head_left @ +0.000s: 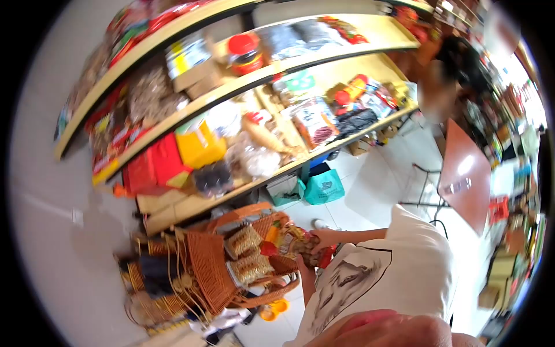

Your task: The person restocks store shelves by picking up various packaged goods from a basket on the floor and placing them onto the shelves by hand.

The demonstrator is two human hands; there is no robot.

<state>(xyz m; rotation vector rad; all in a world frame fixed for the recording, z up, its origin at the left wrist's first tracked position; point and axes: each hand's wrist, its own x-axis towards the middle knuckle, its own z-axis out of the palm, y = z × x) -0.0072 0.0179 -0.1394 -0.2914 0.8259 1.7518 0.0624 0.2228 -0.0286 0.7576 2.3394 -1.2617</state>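
A red and yellow snack bag (295, 242) with brown, rounded pieces showing through its clear part is held in front of my white shirt. My right hand (325, 239) grips its upper right side, fingers curled over the edge. From below, my left hand (305, 269) holds the lower side, partly hidden by the bag. Just left of the bag, two clear packs of pale yellowish pieces (252, 267) lie in an orange-brown woven rattan chair or basket (211, 272). The far end of the bag reaches over this wickerwork.
Wooden shelves (329, 151) of packaged goods run along the wall, with a red-lidded jar (245, 53) and a yellow box (199, 144). A teal bag (325, 186) stands on the floor. A reddish table (467, 173) is at right. A blurred person (436, 89) appears beyond the shelves.
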